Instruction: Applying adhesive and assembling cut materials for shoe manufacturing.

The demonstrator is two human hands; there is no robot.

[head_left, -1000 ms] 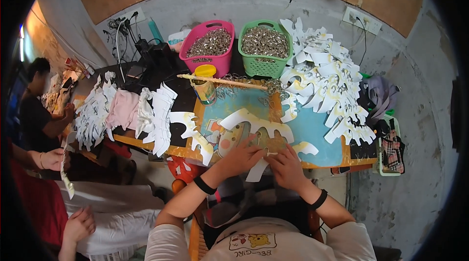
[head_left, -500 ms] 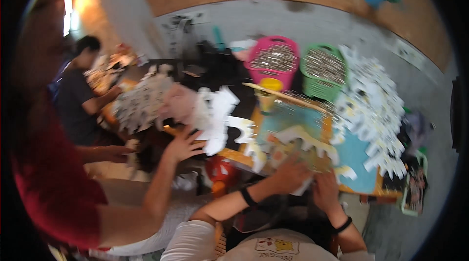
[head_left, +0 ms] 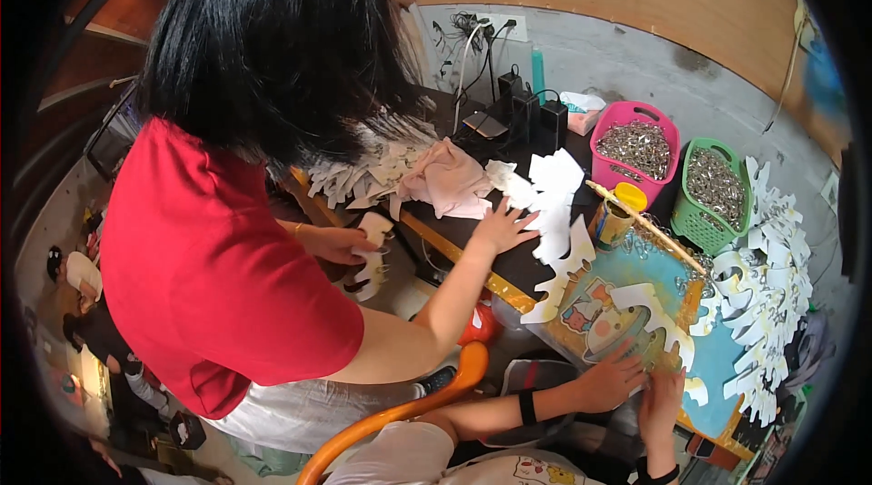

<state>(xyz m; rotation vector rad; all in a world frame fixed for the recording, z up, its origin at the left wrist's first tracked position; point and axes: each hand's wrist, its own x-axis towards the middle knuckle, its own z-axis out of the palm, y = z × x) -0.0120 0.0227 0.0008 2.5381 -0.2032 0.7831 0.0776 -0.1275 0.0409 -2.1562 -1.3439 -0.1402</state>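
Observation:
My left hand (head_left: 610,382) and my right hand (head_left: 661,399) are close together at the table's near edge, at the lower right. Fingers on both are bent inward and pressed together, and whatever lies between them is mostly hidden. Just beyond them, a white card strip with a scalloped edge (head_left: 656,312) lies on a clear sheet with a cartoon picture (head_left: 595,326). To its left, another white card strip (head_left: 568,272) overlaps the table edge. A co-worker in a red shirt holds a white scalloped card piece (head_left: 371,253) and spreads a hand (head_left: 501,229) by some white pieces.
A pink basket (head_left: 640,178) and a green basket (head_left: 701,231) hold metal clips. Nearer stand a yellow-lidded tin (head_left: 613,217) and a wooden stick (head_left: 649,229). White cut pieces (head_left: 772,294) heap at right. A pink cloth (head_left: 445,178) and an orange chair arm (head_left: 391,421) are left.
My view has swung left, so the table and my hands appear farther right. The co-worker in red now fills much of the left side. My hands stay close together.

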